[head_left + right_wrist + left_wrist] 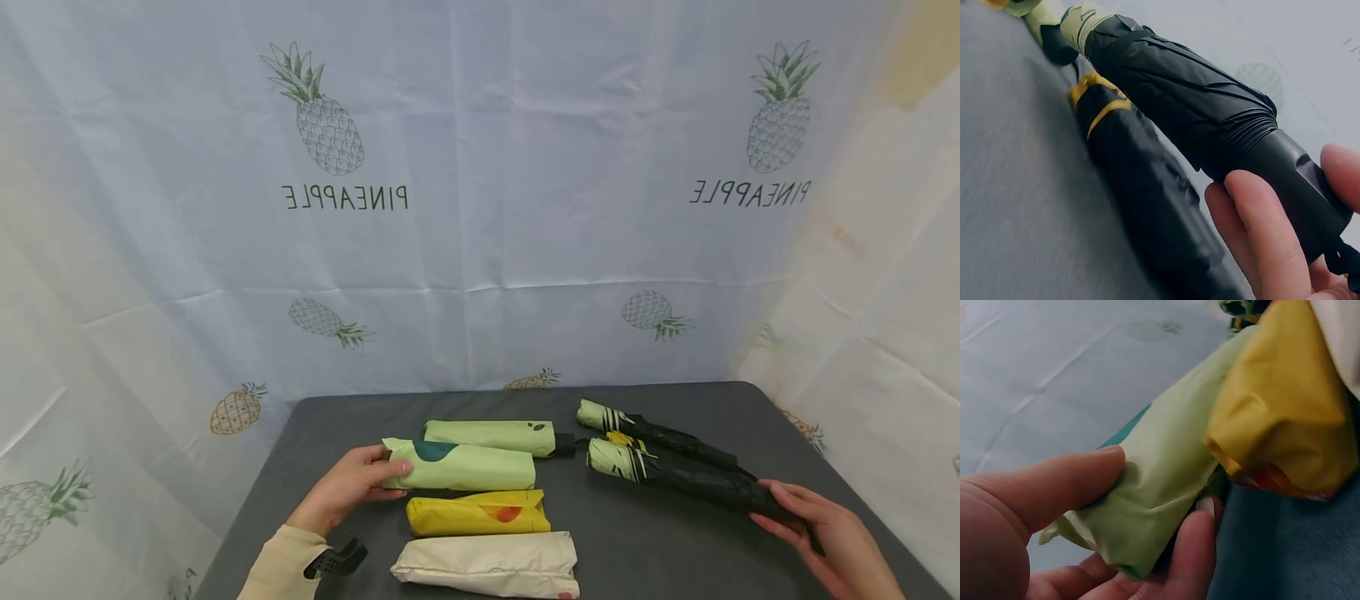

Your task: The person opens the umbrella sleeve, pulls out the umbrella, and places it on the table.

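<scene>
My left hand point(356, 479) pinches one end of a light green umbrella sleeve point(480, 468) with a dark green patch, thumb on top and fingers beneath. In the left wrist view, loose fabric shows at the gripped end of the sleeve point(1154, 469). On the right, my right hand point(832, 533) grips the black handle of a folded umbrella point(697, 483), whose pale green striped tip points left. A strap hangs from the handle end, seen in the right wrist view. Beside that umbrella point(1179, 94) lies a black one with a yellow band point(1141, 181).
Behind the held sleeve lies a green-covered umbrella point(487, 433) with a black handle. In front are a yellow sleeve point(480, 515) and a cream sleeve point(487, 562). Another black, green-tipped umbrella point(675, 439) lies at the back right of the dark table point(337, 417). A pineapple-print curtain point(480, 233) surrounds it.
</scene>
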### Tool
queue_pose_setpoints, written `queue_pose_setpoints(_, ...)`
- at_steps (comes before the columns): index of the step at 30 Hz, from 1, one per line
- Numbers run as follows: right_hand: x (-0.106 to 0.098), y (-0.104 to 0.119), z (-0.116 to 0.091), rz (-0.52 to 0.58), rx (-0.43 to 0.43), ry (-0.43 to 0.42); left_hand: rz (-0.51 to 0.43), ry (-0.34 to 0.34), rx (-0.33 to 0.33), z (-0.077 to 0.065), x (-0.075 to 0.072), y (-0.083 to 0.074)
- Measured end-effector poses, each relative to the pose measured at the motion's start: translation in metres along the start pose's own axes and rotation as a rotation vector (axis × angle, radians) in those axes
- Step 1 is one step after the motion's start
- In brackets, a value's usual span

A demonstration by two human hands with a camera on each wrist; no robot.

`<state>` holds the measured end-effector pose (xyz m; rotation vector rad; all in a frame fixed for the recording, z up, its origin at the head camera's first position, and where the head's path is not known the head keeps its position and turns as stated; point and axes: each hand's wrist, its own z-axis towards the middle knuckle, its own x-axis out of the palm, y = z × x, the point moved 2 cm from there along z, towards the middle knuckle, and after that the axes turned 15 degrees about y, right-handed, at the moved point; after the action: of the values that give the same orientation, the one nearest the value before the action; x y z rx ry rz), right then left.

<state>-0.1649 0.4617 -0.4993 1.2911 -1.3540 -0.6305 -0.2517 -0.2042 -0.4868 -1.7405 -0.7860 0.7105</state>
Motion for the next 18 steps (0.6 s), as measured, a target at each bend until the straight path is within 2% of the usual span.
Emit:
queue_pose_setpoints(2,-0.006,-0.004,-0.002,-0.003,0.035,-0.032,0.058,-0.021,-0.026,0.001,0.001,0.005)
queue_pose_setpoints(5,-0.01,-0.006,-0.007,0.008,0.063,-0.056,0.171,-0.071,-0.098,-0.001,0.001,0.008)
queue_pose_setpoints(10,-0.017,-0.008,-0.013,0.032,0.071,-0.05,0.281,-0.123,-0.211,-0.008,0.003,0.006)
queue_pose_setpoints(15,-0.028,-0.011,-0.017,0.019,0.099,-0.072,0.295,-0.171,-0.219,-0.009,0.006,0.0)
queue_pose_setpoints(18,-0.033,-0.013,-0.02,0.012,0.121,-0.089,0.316,-0.196,-0.196,-0.008,0.008,-0.002)
